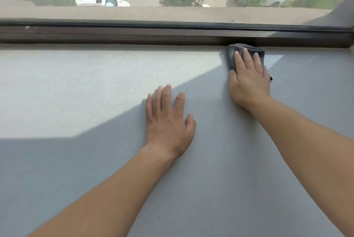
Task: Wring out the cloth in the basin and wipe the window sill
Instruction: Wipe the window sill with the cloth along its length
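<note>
A wide pale grey window sill [86, 93] fills the view, part sunlit, part in shadow. My right hand [249, 79] lies flat on a folded dark grey cloth [232, 54], pressing it onto the sill at the far right, right against the window frame. Most of the cloth is hidden under the palm. My left hand [169, 121] rests flat on the sill near the middle, fingers apart, holding nothing. No basin is in view.
A dark brown window frame [134, 34] runs along the far edge of the sill. Through the glass I see an outer ledge [153, 13], trees and parked cars far below.
</note>
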Motion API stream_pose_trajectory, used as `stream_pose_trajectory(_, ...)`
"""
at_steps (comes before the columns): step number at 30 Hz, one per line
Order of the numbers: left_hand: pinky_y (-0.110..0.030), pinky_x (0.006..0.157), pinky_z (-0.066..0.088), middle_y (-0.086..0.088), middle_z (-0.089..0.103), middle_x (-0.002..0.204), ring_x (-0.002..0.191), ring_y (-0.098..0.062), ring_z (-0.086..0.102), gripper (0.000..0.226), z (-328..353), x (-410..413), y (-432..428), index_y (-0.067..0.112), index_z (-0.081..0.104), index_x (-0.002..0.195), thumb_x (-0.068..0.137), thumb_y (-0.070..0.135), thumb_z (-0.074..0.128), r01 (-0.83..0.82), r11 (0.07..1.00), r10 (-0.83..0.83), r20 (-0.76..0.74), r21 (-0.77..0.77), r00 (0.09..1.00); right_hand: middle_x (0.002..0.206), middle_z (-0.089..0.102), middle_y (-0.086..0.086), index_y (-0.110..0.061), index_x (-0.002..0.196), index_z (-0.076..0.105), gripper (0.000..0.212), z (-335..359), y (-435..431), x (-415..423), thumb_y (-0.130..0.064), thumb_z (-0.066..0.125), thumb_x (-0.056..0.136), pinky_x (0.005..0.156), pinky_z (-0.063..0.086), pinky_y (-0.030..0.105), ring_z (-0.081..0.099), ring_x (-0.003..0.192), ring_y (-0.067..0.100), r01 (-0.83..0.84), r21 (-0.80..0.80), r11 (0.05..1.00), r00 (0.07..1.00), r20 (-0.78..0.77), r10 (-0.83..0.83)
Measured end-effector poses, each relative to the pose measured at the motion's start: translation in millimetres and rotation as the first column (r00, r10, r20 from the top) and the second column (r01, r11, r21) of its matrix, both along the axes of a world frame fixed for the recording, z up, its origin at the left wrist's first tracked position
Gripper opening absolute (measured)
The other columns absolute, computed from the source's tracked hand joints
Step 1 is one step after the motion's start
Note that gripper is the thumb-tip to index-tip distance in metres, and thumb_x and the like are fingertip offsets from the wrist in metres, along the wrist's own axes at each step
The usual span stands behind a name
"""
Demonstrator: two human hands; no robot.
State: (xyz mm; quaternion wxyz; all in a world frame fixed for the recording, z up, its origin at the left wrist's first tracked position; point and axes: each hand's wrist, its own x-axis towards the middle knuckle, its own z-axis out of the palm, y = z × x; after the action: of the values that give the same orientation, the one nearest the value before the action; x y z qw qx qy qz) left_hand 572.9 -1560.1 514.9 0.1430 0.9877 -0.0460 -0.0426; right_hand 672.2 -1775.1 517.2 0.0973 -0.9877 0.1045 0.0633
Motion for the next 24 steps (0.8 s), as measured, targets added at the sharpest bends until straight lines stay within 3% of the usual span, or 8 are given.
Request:
stream_pose_trajectory(2,-0.052,0.120,-0.009,-0.010,-0.002,0.165,0.151,-0.028,-0.012,0.066,-5.8,4.5,-0.2,0.025,0.015,0.155,0.093,0.047,0.022,0.023,0.998,-0.022,-0.005,0.062,1.000,0.168,-0.005,-0.010,-0.031,0.160,0.006,0.060,-0.6,23.7,2.4,-0.037,0.022,0.103,0.124,-0.004,0.046,-0.010,0.154,0.018,0.013,0.006,1.000,1.000,0.010,-0.013)
stream_pose_trajectory(7,-0.056,0.120,-0.002,-0.010,0.002,0.166,0.152,-0.030,-0.008,0.069,-6.7,4.1,-0.4,0.025,0.018,0.156,0.091,0.048,0.022,0.019,0.996,-0.019,0.006,0.090,1.000,0.168,0.001,-0.012,-0.033,0.159,0.010,0.059,-0.7,39.0,-19.7,-0.043,0.023,0.102,0.124,-0.001,0.040,-0.006,0.154,0.015,-0.409,-0.028,0.912,0.912,0.031,0.410)
stream_pose_trajectory(11,-0.056,0.120,-0.004,-0.009,-0.002,0.166,0.151,-0.029,-0.012,0.068,-6.4,3.3,2.2,0.025,0.013,0.156,0.092,0.048,0.020,0.031,0.995,-0.029,-0.019,0.095,0.999,0.168,0.002,-0.012,-0.033,0.159,0.013,0.058,1.5,-8.4,9.4,-0.040,0.024,0.102,0.125,0.001,0.039,-0.003,0.154,0.014,-0.196,-0.013,0.980,0.980,0.022,0.197)
stream_pose_trajectory(14,-0.056,0.120,-0.003,-0.009,-0.002,0.166,0.151,-0.029,-0.012,0.069,-6.7,3.3,3.6,0.025,0.014,0.157,0.093,0.049,0.021,0.033,0.994,-0.032,-0.021,0.100,0.999,0.168,0.000,-0.011,-0.032,0.159,0.010,0.058,1.1,12.2,7.5,-0.037,0.025,0.103,0.124,-0.002,0.043,-0.006,0.154,0.016,-0.043,-0.002,0.999,0.998,0.035,0.043)
stream_pose_trajectory(16,-0.056,0.120,-0.001,-0.009,0.001,0.166,0.152,-0.029,-0.009,0.069,-7.0,3.5,3.2,0.025,0.016,0.157,0.092,0.049,0.022,0.025,0.993,-0.024,-0.015,0.112,1.000,0.168,-0.003,-0.010,-0.033,0.159,0.008,0.059,-0.6,39.9,-9.0,-0.038,0.024,0.103,0.124,-0.004,0.044,-0.009,0.154,0.017,-0.093,0.003,0.996,0.994,0.057,0.093)
stream_pose_trajectory(20,-0.056,0.121,0.002,-0.009,0.007,0.166,0.152,-0.029,-0.003,0.068,-6.8,3.4,2.6,0.025,0.022,0.155,0.091,0.048,0.025,0.024,0.993,-0.022,-0.017,0.116,1.000,0.167,0.000,-0.014,-0.035,0.159,0.010,0.059,2.0,25.0,-27.4,-0.042,0.025,0.102,0.124,-0.003,0.038,-0.007,0.154,0.013,-0.394,0.002,0.919,0.919,0.029,0.394)
stream_pose_trajectory(22,-0.055,0.121,0.000,-0.008,0.005,0.166,0.152,-0.027,-0.006,0.068,-5.6,3.3,2.8,0.026,0.021,0.155,0.092,0.048,0.024,0.023,0.992,-0.022,-0.015,0.123,1.000,0.167,0.001,-0.014,-0.034,0.159,0.011,0.061,0.3,-15.5,-16.6,-0.043,0.022,0.100,0.124,0.001,0.038,-0.004,0.154,0.012,-0.308,-0.010,0.951,0.951,0.032,0.308)
stream_pose_trajectory(24,-0.053,0.121,-0.002,-0.006,0.001,0.166,0.152,-0.025,-0.009,0.068,-5.3,3.0,0.3,0.027,0.017,0.156,0.092,0.049,0.021,0.018,0.991,-0.016,-0.018,0.131,1.000,0.168,0.001,-0.012,-0.032,0.160,0.012,0.062,0.9,-54.0,-2.6,-0.042,0.020,0.099,0.125,0.003,0.040,-0.003,0.154,0.013,-0.087,-0.003,0.996,0.996,0.025,0.087)
